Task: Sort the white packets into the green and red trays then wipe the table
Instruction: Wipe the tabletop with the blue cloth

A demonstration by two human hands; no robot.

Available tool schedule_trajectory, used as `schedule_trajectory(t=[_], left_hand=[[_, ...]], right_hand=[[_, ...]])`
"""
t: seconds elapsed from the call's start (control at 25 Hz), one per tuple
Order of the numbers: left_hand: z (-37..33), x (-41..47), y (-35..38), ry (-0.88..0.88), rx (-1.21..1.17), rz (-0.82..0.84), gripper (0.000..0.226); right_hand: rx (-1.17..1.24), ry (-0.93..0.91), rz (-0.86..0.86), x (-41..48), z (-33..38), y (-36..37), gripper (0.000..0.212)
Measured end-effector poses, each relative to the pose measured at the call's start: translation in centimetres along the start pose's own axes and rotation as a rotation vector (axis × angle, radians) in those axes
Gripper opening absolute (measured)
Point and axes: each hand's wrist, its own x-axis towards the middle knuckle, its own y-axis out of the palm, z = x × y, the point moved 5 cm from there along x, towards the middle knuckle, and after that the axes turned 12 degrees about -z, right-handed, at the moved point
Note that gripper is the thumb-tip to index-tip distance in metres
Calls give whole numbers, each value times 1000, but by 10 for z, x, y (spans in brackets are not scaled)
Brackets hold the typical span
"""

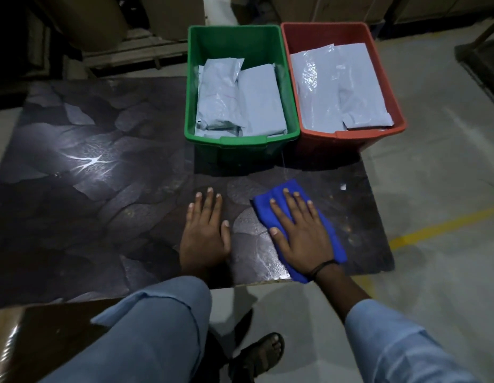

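A green tray and a red tray stand side by side at the table's far right. White packets fill the green one, and more white packets lie in the red one. On the dark table, my right hand presses flat with straight fingers on a blue cloth near the front right corner. My left hand rests flat on the bare tabletop just to the left of the cloth, palm down, holding nothing.
The table's front edge runs just below my wrists, and its right edge lies close to the cloth. Grey floor with a yellow line lies to the right. Cardboard boxes and wooden pallets stand behind the table. My sandalled foot is below.
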Motion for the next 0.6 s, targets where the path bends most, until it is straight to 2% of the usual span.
schedule_trajectory(t=[0.08,0.16,0.24,0.32,0.48,0.6], left_hand=[[1,0,1,-3,-18,-12,62],[1,-2,1,-6,-40,-15,62],[2,-3,2,-13,-35,3,62],[4,-2,1,-33,-13,47,64],[1,0,-13,-11,-78,90,61],[41,-14,-29,-51,-37,61,59]], right_hand=[[-87,100,-25,10,-40,0,63],[-134,314,-53,17,-73,0,64],[-166,423,-77,25,-68,4,65],[-144,384,-72,36,-35,12,65],[-43,168,-59,57,63,21,63],[-6,46,-18,24,128,20,63]])
